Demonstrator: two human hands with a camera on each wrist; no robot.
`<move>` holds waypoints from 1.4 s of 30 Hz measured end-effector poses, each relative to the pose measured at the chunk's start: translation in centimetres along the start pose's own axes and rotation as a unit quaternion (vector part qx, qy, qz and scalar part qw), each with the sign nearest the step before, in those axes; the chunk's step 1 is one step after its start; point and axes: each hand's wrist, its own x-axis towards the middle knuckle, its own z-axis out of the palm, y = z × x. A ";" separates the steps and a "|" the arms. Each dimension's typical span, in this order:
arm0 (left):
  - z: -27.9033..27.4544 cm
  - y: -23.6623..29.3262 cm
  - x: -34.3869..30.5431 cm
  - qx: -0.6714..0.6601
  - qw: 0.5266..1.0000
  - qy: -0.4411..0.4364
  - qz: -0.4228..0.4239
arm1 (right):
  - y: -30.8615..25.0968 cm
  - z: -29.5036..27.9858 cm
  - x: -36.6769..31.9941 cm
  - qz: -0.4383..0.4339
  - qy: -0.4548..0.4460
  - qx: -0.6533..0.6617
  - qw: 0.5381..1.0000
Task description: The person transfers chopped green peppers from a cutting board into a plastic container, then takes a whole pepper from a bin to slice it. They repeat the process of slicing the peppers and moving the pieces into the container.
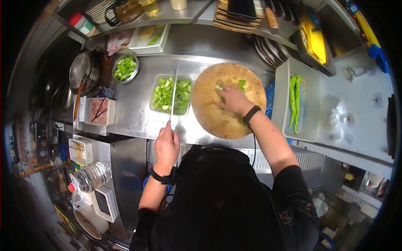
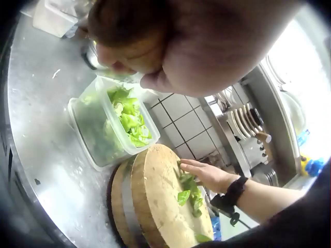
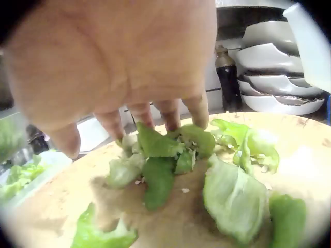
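Steel table [image 1: 134, 118]; round wooden chopping board [image 1: 206, 120]; clear plastic container [image 2: 88, 126] of cut greens [image 1: 163, 94]; knife [image 1: 173, 98], left hand [image 1: 166, 146] closed round it; right hand [image 1: 235, 100], grip spread, touching green pepper pieces [image 3: 160, 142] on the board, which I judge light, crisp, slippery inside, best gathered from the sides by handful.

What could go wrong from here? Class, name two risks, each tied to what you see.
The left hand holds a knife over the tub; swung toward the board, it might nick the right hand. Pepper pieces lie loose by that hand, so a careless sweep could push some off.
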 end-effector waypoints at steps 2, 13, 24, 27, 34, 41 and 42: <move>1.7 0.7 1.0 -0.041 0.998 -0.027 0.037 | -0.1 -0.1 -2.6 -0.056 0.028 0.022 0.998; 9.7 6.7 2.8 -0.061 0.975 -0.140 0.161 | 2.4 1.1 -15.2 0.200 0.036 0.090 0.975; 8.7 -1.1 -0.9 -0.476 0.813 -0.239 -0.235 | 4.8 -0.5 -7.3 0.202 0.062 0.067 0.975; 9.8 -2.7 -2.2 -0.528 0.774 -0.236 -0.259 | 6.1 -0.5 -5.7 0.189 0.010 0.072 0.979; 12.3 0.4 -1.1 -0.578 0.731 -0.243 -0.269 | 5.8 -1.3 -7.2 0.109 -0.078 0.138 0.981; 13.6 2.6 0.6 -0.579 0.717 -0.290 -0.257 | 2.9 0.5 -7.4 0.170 -0.011 0.144 0.975; 14.0 2.9 0.7 -0.579 0.715 -0.300 -0.254 | 2.5 0.6 -7.3 0.178 0.002 0.148 0.973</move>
